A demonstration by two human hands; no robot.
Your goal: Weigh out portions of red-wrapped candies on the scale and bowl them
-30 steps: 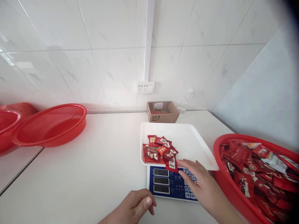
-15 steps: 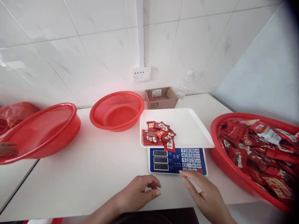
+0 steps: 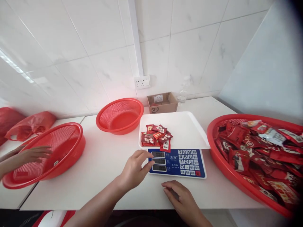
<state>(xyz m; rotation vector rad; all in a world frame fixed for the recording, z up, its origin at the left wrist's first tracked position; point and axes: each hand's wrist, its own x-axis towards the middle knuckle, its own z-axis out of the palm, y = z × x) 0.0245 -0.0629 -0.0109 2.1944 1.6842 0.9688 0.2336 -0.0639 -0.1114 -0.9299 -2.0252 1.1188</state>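
Observation:
My left hand [image 3: 135, 170] is empty, its thumb and fingers apart, beside the left edge of a digital scale [image 3: 176, 162] with a blue keypad and three displays. My right hand [image 3: 181, 198] holds nothing either; its loosely bent fingers are parted, over the table just below the keypad. On the left part of the scale's white tray [image 3: 187, 129] lies a small heap of red snack packets [image 3: 156, 136], one overhanging the front edge. To the right, a large red basket [image 3: 216, 157] is full of similar packets [image 3: 258, 154].
A red basket [image 3: 104, 121] stands behind on the left. Farther left, a co-worker's hands [image 3: 30, 157] are over another red basket [image 3: 78, 145], near red plastic bags [image 3: 33, 124]. A cardboard box [image 3: 163, 107] and a clear bottle [image 3: 183, 91] stand by the wall.
My left hand has moved up to the scale's left edge. My right hand has drawn back from the keypad, down and left. The co-worker's hands reach farther over the left basket, which has shifted.

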